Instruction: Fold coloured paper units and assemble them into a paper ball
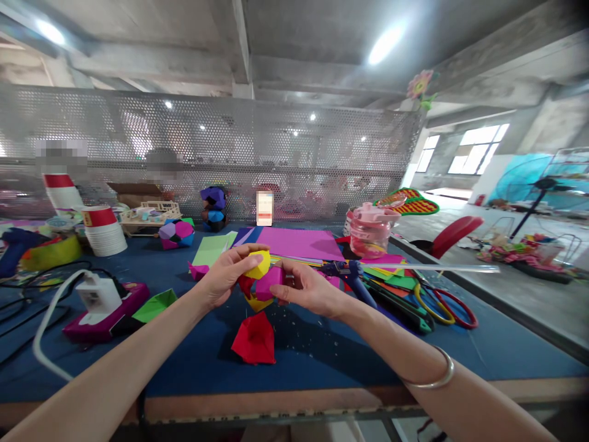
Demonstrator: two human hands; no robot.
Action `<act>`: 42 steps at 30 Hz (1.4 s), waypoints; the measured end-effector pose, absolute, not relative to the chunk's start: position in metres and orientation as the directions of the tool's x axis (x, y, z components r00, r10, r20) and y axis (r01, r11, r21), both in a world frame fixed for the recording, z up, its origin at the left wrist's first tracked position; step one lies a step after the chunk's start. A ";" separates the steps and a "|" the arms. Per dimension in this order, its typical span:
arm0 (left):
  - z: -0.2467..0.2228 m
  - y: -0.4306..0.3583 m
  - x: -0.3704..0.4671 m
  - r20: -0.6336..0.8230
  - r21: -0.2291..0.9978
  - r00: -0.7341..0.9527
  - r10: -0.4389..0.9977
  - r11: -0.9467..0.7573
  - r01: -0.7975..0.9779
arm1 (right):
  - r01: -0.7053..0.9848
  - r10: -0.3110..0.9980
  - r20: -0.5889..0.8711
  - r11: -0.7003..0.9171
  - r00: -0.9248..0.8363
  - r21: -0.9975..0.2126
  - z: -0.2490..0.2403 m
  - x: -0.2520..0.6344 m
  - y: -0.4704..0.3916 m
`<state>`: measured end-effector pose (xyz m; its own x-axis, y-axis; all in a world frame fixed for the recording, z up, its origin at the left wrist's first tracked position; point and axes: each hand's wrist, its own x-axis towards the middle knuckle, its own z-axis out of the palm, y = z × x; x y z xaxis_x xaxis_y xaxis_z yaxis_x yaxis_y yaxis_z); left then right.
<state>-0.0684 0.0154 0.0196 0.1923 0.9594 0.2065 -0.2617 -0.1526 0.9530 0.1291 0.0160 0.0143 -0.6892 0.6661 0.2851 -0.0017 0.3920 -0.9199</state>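
Observation:
Between my two hands is a folded paper shape with yellow, magenta and red faces. My left hand [225,273] pinches its yellow paper piece [259,264] from the left. On the right side my right hand [301,285] grips the magenta paper piece [269,284], thumb in front and fingers partly hidden behind. The two pieces touch, but I cannot tell whether they are joined. Below them on the blue table mat [193,362] lies a red folded paper piece [255,339], its hollow side up. A blue glue gun [352,273] with a long clear glue stick lies to the right.
Scissors [442,305] and a green-black cutter [409,307] lie at right, near a pink-lidded jug [369,232]. Purple paper sheets [297,243] lie behind my hands. At left are a power strip [108,316], cables, paper cups [105,232] and a finished-looking paper ball [177,233].

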 end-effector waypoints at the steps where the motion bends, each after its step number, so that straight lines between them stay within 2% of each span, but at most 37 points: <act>1: 0.019 0.015 -0.068 0.212 0.954 0.194 0.958 -0.160 -0.252 | 0.002 0.669 0.286 0.395 -0.685 -0.919 0.014 0.129 0.016; 7: 0.018 0.016 -0.071 0.215 0.971 0.249 0.944 -0.181 -0.154 | 0.031 0.693 0.283 0.403 -0.663 -0.915 0.012 0.128 0.014; 13: 0.018 0.016 -0.074 0.299 0.952 0.268 0.916 -0.304 -0.024 | 0.082 0.711 0.286 0.436 -0.643 -0.896 0.011 0.128 0.015; 18: 0.017 0.017 -0.075 0.383 0.900 0.302 0.873 -0.426 0.091 | 0.023 0.711 0.323 0.431 -0.625 -0.902 0.008 0.126 0.020; 22: 0.016 0.016 -0.073 0.404 0.879 0.289 0.868 -0.456 0.139 | 0.016 0.714 0.330 0.432 -0.618 -0.902 0.005 0.125 0.022; 37: 0.021 0.013 -0.072 0.391 0.918 0.180 0.903 -0.397 0.000 | 0.100 0.771 0.294 0.418 -0.565 -0.903 0.006 0.122 0.016; 42: 0.021 0.015 -0.071 0.285 0.950 0.140 0.948 -0.260 -0.175 | 0.151 0.817 0.412 0.504 -0.404 -0.850 0.007 0.121 0.017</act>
